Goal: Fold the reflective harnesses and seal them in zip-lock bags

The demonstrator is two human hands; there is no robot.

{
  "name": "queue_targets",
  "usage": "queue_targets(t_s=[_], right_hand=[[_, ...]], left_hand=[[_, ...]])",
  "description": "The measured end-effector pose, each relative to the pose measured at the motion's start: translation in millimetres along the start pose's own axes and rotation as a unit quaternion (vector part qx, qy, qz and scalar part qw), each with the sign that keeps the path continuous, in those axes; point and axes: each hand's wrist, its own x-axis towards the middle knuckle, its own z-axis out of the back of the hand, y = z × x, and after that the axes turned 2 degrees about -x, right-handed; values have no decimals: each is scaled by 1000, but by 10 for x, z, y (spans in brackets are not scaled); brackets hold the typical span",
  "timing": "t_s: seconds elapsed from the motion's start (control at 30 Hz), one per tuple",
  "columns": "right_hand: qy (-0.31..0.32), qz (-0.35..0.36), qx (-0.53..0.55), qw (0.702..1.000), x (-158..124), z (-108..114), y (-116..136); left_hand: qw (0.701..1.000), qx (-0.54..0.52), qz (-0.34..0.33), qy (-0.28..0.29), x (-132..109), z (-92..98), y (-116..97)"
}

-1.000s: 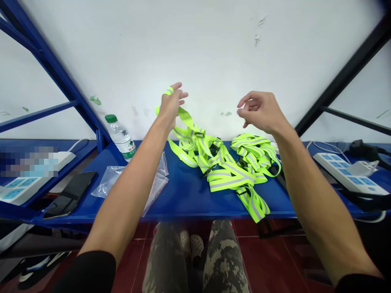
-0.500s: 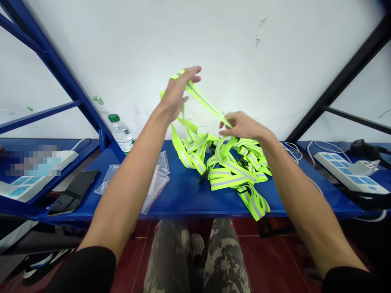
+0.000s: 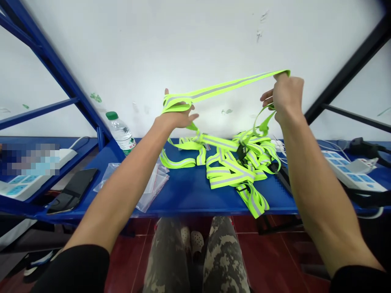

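Note:
A yellow-green reflective strap point(image 3: 226, 88) with a grey stripe stretches across the air between my hands. Loops of it are wound around my left hand point(image 3: 179, 116), which bears them with thumb and fingers partly spread. Up at the right, my right hand point(image 3: 288, 93) holds the strap's other stretch; its fingers are curled and partly hidden behind the back of the hand. A second length hangs from that hand to the pile. Below, a tangled pile of the same straps point(image 3: 232, 173) with black buckles point(image 3: 241, 151) lies on the blue table point(image 3: 189, 195).
A water bottle point(image 3: 121, 132) with a green cap stands left, near clear plastic bags point(image 3: 152, 185) and a black phone point(image 3: 73, 190). Power strips lie at the left point(image 3: 33, 175) and right point(image 3: 354, 171). A white wall point(image 3: 195, 40) rises behind the table.
My right hand has moved up and right, pulling the strap out long. My left hand has come lower, and the strap beneath it is spread out more on the table.

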Motion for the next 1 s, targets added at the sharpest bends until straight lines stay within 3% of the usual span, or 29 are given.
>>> queue_targets(t_s=[0.07, 0.2, 0.27, 0.37, 0.43, 0.47, 0.53, 0.6, 0.63, 0.7, 0.77, 0.87, 0.93, 1.0], right_hand=[[-30, -41, 40, 998, -9, -28, 7], [-120, -144, 120, 975, -40, -118, 34], [-118, -161, 129, 971, -36, -143, 11], [-80, -139, 101, 982, 11, -105, -93], [-80, -126, 88, 985, 54, -63, -183], [-87, -122, 85, 985, 72, -58, -225], [-108, -115, 77, 984, 90, -111, -300], [-124, -113, 59, 984, 70, -254, -366], [-121, -112, 44, 985, 44, -345, -398], [-62, -106, -3, 992, -42, -515, -461], [66, -82, -74, 992, -156, -607, -515], [227, -1, -202, 953, -346, -545, -565], [261, 49, -264, 927, -480, -427, -591], [285, 54, -307, 906, -621, -329, -645]], left_hand=[[998, 46, 9, 39, -31, -78, 0], [992, 105, 31, 58, -42, -203, -33], [989, 99, 40, 103, 32, -198, -79], [967, -43, 45, 247, 218, -103, -152], [925, -197, 44, 322, 333, -52, -172], [908, -257, 49, 328, 372, -55, -170], [904, -295, 65, 302, 392, -132, -148], [920, -248, 87, 291, 326, -292, -110], [921, -212, 97, 311, 262, -388, -89], [913, -131, 113, 369, 89, -582, -47], [915, -26, 110, 387, -113, -754, -11], [930, 97, 66, 347, -391, -966, 28], [940, 125, 47, 315, -526, -1091, 50], [952, 125, 33, 276, -614, -1210, 80]])
